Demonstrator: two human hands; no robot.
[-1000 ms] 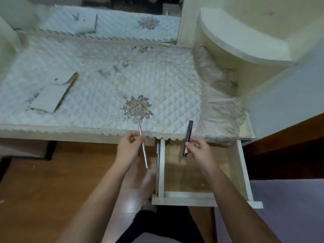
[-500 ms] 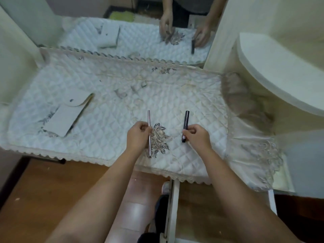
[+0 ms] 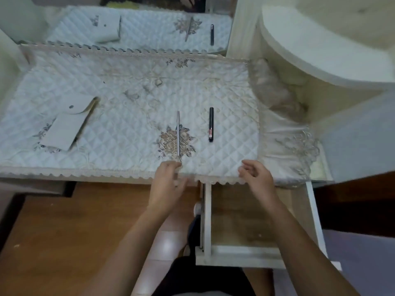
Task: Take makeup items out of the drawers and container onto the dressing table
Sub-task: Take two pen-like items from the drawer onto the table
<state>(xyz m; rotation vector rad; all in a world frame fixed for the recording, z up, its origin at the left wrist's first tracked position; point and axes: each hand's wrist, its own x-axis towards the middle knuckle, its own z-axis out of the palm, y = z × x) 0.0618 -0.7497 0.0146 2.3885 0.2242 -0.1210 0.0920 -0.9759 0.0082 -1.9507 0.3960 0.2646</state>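
A thin silver makeup stick (image 3: 177, 133) lies lengthwise on the quilted white cover of the dressing table (image 3: 119, 116), across an embroidered flower. A black makeup pen (image 3: 211, 124) lies parallel to it, a little to the right. My left hand (image 3: 168, 180) hovers at the table's front edge, just below the silver stick's near end, fingers loosely curled and holding nothing. My right hand (image 3: 256, 176) is at the front edge to the right, fingers apart and empty. Below it the pulled-out drawer (image 3: 241, 256) shows a bare wooden bottom.
A pale envelope-style pouch (image 3: 68, 122) lies on the table's left side. A mirror (image 3: 139, 24) stands at the back and reflects the items. A rounded cream shelf (image 3: 320, 52) juts out at the right. Lace cloth (image 3: 288, 142) drapes over the right corner. Wooden floor lies below.
Both hands have let go of the silver stick and the black pen, which now lie on the table. The hands have drawn back to the front edge.
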